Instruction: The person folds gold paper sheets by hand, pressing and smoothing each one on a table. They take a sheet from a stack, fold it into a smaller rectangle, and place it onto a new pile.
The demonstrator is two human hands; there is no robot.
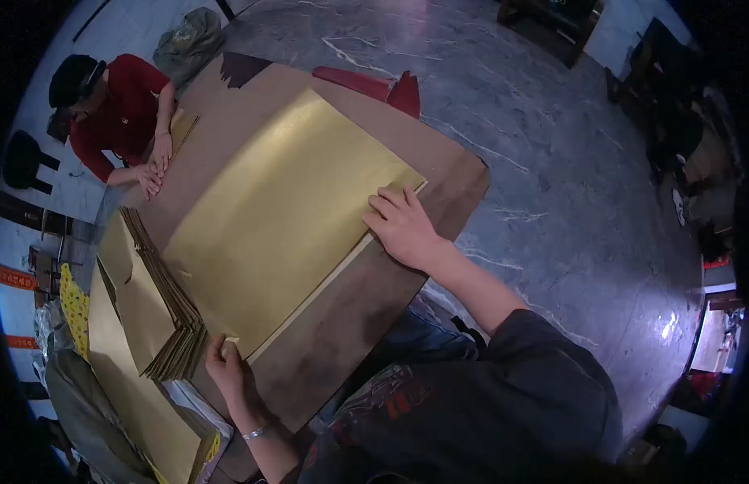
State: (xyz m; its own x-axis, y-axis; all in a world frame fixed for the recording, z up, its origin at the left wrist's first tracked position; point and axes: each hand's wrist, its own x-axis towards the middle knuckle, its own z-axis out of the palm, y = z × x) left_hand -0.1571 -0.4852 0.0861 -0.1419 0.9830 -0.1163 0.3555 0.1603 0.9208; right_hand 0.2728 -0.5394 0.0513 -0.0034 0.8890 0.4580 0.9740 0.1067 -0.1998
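the gold sheet lies flat, unfolded, right hand spread on its far corner, left hand pinching its near corner beside the folded stack.

The gold sheet is paper with a smooth, faintly shiny metallic finish. Under it lies a brown board, matt cardboard, a little rough and stained darker in patches. Left of the gold sheet, the stack of folded pieces is the same gold paper, its layered edges dull. Beyond the board, the floor is glossy grey marble with white veins. The red scraps at the board's far edge look like smooth matt paper.
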